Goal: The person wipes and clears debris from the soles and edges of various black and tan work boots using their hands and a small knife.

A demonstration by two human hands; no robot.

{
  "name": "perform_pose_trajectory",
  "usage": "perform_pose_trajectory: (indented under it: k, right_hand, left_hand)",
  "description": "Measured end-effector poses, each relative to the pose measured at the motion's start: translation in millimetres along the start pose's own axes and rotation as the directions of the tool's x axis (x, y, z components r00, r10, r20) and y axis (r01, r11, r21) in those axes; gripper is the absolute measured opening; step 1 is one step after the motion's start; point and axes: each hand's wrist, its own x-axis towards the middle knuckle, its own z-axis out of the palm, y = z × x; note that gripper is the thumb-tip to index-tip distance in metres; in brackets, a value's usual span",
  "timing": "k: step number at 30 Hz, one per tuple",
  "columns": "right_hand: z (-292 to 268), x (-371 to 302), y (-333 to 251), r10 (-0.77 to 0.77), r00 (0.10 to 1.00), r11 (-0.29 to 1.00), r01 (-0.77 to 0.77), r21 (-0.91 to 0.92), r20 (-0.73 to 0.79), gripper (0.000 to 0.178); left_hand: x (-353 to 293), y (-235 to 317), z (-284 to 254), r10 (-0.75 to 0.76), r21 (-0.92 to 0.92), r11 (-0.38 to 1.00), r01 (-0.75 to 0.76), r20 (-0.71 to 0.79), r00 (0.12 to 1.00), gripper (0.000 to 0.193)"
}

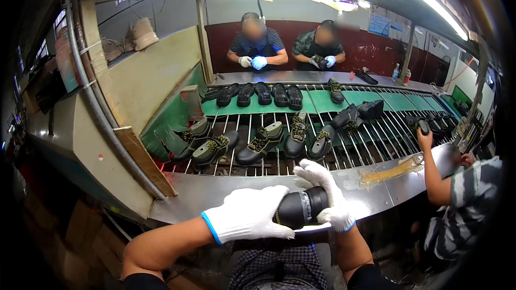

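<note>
A black shoe [293, 210] with a pale grey band across it is held between my hands, over the near metal edge. My left hand [251, 212], in a white knit glove with a blue cuff, wraps the shoe's left end. My right hand [334, 200], gloved the same way, cups the dark right end, its upper fingers partly stretched out beyond the shoe. The gloves hide much of the shoe's underside and ends. Just beyond my hands, black shoes with yellow-flecked laces, such as this shoe [295, 138], lie on the metal rods.
A metal-rod rack [226, 167] runs across, with a green strip [244, 108] bearing several black soles [263, 93]. Two gloved co-workers sit at the far ledge [317, 78]; another person [457, 193] holds a dark shoe at right. A grey pipe [102, 94] rises at left.
</note>
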Motion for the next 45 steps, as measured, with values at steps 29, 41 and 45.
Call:
perform_pose_trajectory:
  k: [29,41,45]
  right_hand:
    - [40,53,67,0.129,0.977,0.627,0.053,0.777,-0.171,0.075]
    - [24,54,45,0.085,0.987,0.938,-0.125,0.323,0.137,0.069]
    - [27,51,34,0.135,0.989,0.943,-0.146,0.300,0.056,0.072]
  left_hand:
    - [-15,-31,2,-0.222,-0.123,0.968,0.220,-0.005,0.975,0.097]
    - [2,-6,1,-0.236,0.072,0.970,0.232,0.053,0.970,0.091]
    - [3,1,-1,-0.241,0.077,0.969,0.236,0.065,0.968,0.089]
